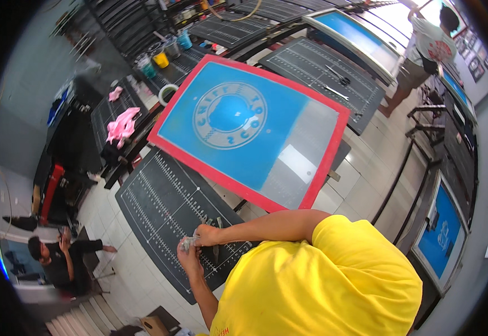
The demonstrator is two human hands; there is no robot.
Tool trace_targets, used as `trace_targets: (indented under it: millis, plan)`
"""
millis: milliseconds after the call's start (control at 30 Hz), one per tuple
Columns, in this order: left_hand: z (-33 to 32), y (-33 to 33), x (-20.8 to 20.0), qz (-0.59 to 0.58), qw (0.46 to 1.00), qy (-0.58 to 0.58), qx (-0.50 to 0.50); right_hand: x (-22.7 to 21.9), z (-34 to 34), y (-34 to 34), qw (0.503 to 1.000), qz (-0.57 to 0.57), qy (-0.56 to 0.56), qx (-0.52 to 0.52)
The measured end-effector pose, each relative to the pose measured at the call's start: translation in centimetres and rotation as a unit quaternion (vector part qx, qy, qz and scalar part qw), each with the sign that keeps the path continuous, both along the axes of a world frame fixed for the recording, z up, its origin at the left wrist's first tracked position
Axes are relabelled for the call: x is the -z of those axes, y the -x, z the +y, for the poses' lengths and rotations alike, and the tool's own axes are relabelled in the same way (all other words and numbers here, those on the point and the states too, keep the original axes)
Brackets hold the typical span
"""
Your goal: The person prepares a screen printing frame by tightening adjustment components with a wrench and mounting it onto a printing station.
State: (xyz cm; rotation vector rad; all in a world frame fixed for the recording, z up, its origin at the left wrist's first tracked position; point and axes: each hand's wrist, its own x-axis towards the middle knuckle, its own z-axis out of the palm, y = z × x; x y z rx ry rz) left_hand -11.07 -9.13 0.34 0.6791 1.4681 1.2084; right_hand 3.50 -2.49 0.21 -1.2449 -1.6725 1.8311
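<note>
Both hands meet over a dark printing board (160,193) marked with white ruled lines. A crumpled greyish wad (188,243), perhaps used tape, is pinched between them; its exact kind is too small to make out. My left hand (186,258) closes on it from below, and my right hand (207,235) grips it from above right. Loose greyish strips (216,255) lie on the board beside my hands. Beyond them, a red-edged screen printing frame (244,199) is held above the boards, its blue mesh showing a round design.
Pink cloth (122,126) lies on a board at left, near a tape roll (168,94) and a yellow tub (160,59). Scissors (342,78) rest on the far board. One person (67,260) sits at lower left; another (431,47) stands at upper right.
</note>
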Motion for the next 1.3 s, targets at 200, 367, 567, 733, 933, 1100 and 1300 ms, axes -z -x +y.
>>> trace_targets:
  millis: [200,367,567,733,933,1100,1300]
  plan:
    - [-0.6,-0.1,-0.5,-0.046,0.999,0.001,-0.020,0.1,0.7,0.7,0.996,-0.081,-0.030,-0.034]
    - [-0.6,1.1,0.1,-0.125,0.991,-0.028,-0.030,-0.1,0.5,0.9,0.994,-0.070,-0.079,0.024]
    - [-0.8,2.2,0.1,-0.170,0.983,-0.031,-0.059,-0.3,-0.3,0.6,0.997,-0.013,-0.046,0.054]
    - [-0.9,4.7,1.9,-0.191,0.979,-0.039,-0.065,-2.1,-0.7,-0.1,0.995,0.038,0.078,0.058]
    - [-0.6,5.3,2.6,-0.204,0.975,-0.053,-0.063,-2.5,-0.4,-1.3,0.978,0.084,0.190,0.021]
    - [-0.4,6.8,2.9,-0.196,0.974,-0.059,-0.093,-1.7,-0.2,-1.7,0.975,0.104,0.194,0.022]
    - [0.2,8.3,2.1,-0.181,0.971,-0.054,-0.149,-0.8,0.3,-2.5,0.995,-0.008,-0.014,0.097]
